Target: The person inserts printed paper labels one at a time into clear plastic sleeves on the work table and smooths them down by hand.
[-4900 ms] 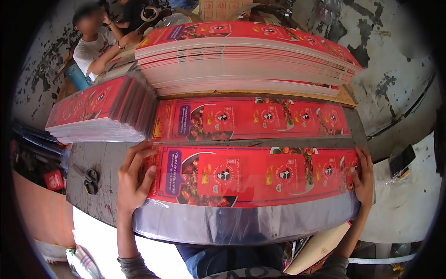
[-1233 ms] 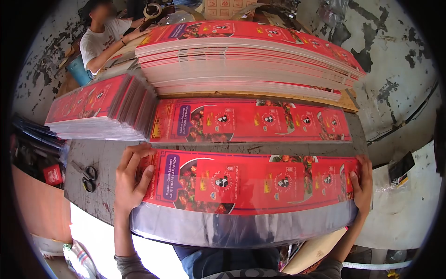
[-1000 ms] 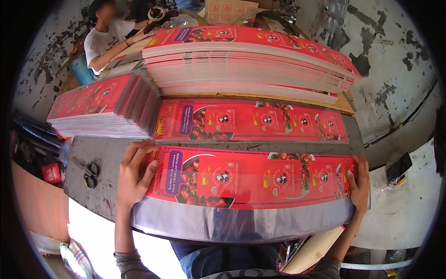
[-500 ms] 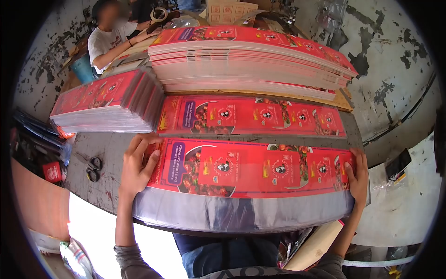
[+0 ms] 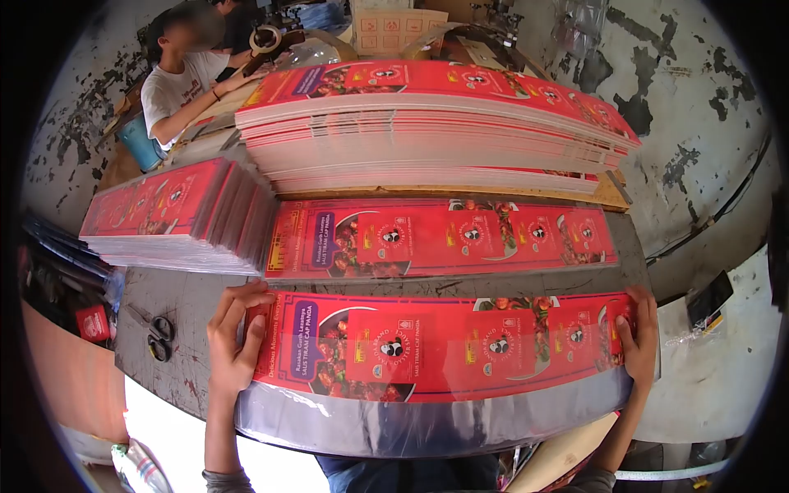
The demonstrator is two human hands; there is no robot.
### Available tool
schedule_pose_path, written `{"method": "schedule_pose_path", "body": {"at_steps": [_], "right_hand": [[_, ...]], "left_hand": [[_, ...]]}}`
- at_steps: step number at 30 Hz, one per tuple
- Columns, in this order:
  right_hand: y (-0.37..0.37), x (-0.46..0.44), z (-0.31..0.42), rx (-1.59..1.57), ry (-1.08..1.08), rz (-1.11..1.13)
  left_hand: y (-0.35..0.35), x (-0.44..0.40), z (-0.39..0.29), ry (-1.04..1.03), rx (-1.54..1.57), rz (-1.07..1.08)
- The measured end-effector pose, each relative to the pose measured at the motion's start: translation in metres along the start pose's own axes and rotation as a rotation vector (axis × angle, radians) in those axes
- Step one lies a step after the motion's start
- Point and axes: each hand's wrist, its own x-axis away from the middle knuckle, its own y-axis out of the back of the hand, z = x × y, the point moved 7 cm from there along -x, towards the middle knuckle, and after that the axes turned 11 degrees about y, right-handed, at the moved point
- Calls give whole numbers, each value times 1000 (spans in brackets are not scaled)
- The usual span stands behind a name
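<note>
A long red printed strip [image 5: 448, 349] with panda logos and food pictures lies crosswise in front of me. Clear plastic film [image 5: 353, 427] shows along its near edge; whether the strip is inside the film or on top of it, I cannot tell. My left hand [image 5: 233, 338] grips the left end, thumb on top and fingers curled at the far corner. At the right end my right hand [image 5: 640, 338] does the same, thumb over the print. Just beyond, a similar red strip [image 5: 427, 238] lies flat on the dark table [image 5: 185, 296].
A tall stack of red strips [image 5: 411, 144] stands at the back on a wooden board [image 5: 612, 193]. Plastic-covered strips [image 5: 177, 218] are piled at left. Black-handled scissors [image 5: 158, 337] lie left of my hand. A person [image 5: 185, 86] works at the far left.
The view has shifted, so everything on the table sits lower. Both hands keep hold of the strip, and the gap between it and the strip beyond looks slightly wider.
</note>
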Motion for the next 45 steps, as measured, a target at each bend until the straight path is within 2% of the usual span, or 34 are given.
{"method": "schedule_pose_path", "body": {"at_steps": [13,40,45], "right_hand": [[-2,-3,-2,-17,-16,16],[0,-3,-6,-41,-14,-11],[0,-3,-8,-34,-21,-2]], "left_hand": [[-2,0,9,107,49,4],[-1,-2,8,82,25,-19],[-3,-1,19,118,126,-38]]}}
